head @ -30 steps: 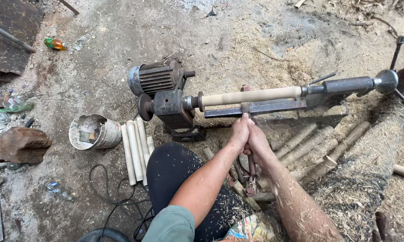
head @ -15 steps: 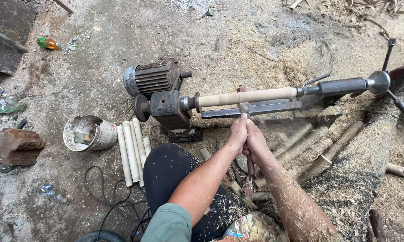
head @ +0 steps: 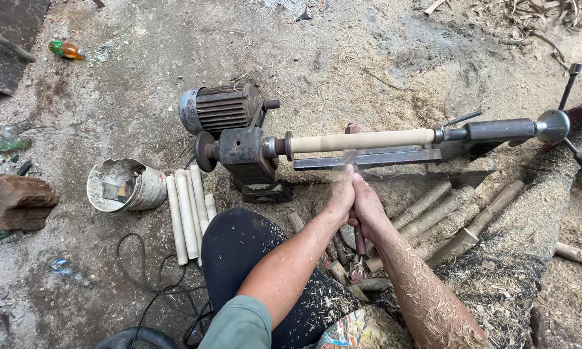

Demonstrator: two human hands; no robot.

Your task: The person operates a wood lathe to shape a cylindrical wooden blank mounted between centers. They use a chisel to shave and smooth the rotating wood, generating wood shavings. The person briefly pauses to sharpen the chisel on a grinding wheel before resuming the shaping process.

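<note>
A pale wooden rod is mounted lengthwise in a ground-level lathe, between the headstock and the metal tailstock. Its surface looks blurred. My left hand and my right hand are clasped together around a turning chisel. The chisel's blade rests on the flat steel tool rest and its tip meets the rod near the middle. Its handle runs back under my palms. Wood chips cover my forearms and dark trousers.
A ribbed electric motor sits behind the headstock. Three turned pale rods lie beside a dented bucket. Rough sticks lie under the lathe at right. A black cable, a rock and bottles are at left.
The view has shifted slightly, with the lathe sitting a little lower and more to the right in frame. My hands stay clasped on the chisel at the rod.
</note>
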